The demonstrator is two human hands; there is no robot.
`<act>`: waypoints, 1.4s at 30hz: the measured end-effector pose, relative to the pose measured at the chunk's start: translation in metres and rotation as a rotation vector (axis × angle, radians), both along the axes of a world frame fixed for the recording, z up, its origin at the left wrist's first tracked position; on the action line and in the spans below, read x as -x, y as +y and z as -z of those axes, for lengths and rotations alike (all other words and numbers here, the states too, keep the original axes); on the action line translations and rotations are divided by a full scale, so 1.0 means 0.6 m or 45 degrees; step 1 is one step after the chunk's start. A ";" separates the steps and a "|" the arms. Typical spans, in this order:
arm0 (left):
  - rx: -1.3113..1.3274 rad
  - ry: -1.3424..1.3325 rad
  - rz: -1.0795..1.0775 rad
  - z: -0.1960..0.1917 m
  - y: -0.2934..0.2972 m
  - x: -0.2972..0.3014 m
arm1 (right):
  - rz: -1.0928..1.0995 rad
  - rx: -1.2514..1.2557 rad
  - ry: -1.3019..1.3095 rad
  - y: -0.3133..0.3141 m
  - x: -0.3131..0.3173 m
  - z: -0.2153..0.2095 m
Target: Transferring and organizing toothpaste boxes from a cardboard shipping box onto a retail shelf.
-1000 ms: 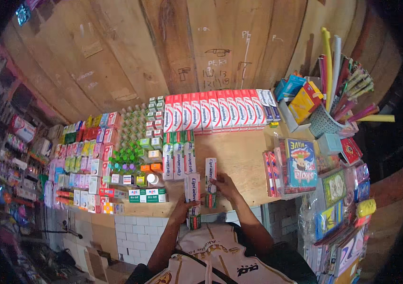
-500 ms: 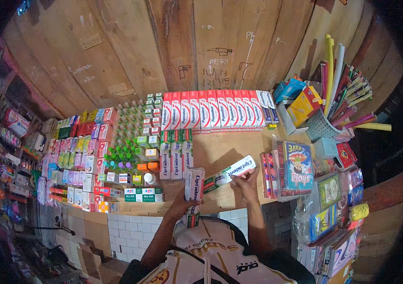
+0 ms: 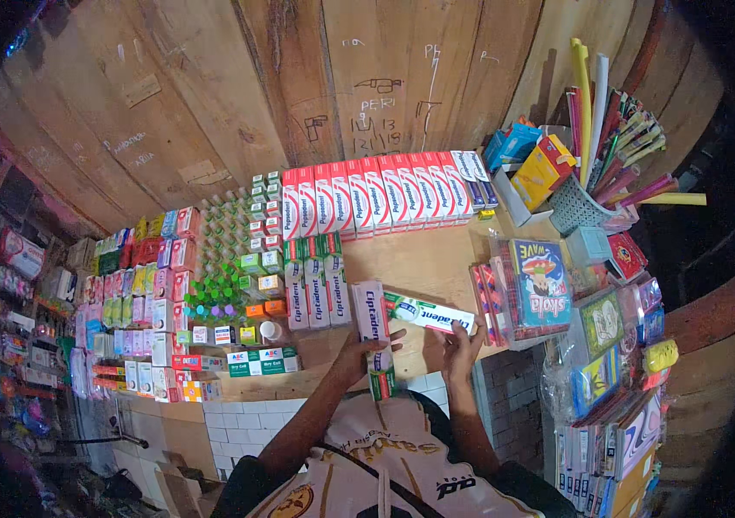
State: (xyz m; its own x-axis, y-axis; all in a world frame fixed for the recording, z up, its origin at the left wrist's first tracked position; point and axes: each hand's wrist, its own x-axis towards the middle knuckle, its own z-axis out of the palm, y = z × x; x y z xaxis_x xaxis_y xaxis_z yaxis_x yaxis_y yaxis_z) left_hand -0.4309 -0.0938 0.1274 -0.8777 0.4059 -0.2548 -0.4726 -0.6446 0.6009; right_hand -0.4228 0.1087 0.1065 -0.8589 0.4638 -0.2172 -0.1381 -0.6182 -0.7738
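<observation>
Setting: wooden plank wall (image 3: 212,95) behind a crowded shop worktop (image 3: 436,259).
Left hand (image 3: 357,350): closed around a stack of long red-and-green toothpaste boxes (image 3: 374,332) at the worktop's near edge.
Right hand (image 3: 462,338): gripping 1 green-and-white toothpaste box (image 3: 429,312), lying crosswise just beside the stack.
Behind: row of red-and-white cartons (image 3: 376,194).

Two hands (image 3: 359,350) (image 3: 462,337) hold two toothpaste boxes (image 3: 373,324) (image 3: 429,312). Three green-and-white boxes (image 3: 315,289) stand on the counter (image 3: 423,259); one white basket (image 3: 581,207).
</observation>
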 end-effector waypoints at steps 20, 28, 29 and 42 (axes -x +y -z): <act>1.251 0.356 0.167 0.057 -0.031 -0.038 | -1.243 -0.424 -0.145 -0.066 0.086 0.145; 1.144 0.288 0.247 0.067 -0.075 -0.045 | -1.262 -0.638 -0.154 -0.086 0.155 0.167; 1.207 0.280 0.324 0.067 -0.077 -0.039 | -1.188 -0.599 -0.190 -0.085 0.163 0.170; 1.552 0.865 0.870 0.046 -0.018 -0.011 | -1.121 -0.494 -0.273 -0.047 0.191 0.142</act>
State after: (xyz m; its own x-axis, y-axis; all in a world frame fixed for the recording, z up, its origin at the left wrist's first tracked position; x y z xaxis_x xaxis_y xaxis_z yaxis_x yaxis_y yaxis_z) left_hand -0.4246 -0.1045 0.0997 -0.7022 0.6133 -0.3617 0.1064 0.5927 0.7984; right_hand -0.5371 0.0806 0.0211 -0.8919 -0.2501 -0.3767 0.4166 -0.1306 -0.8997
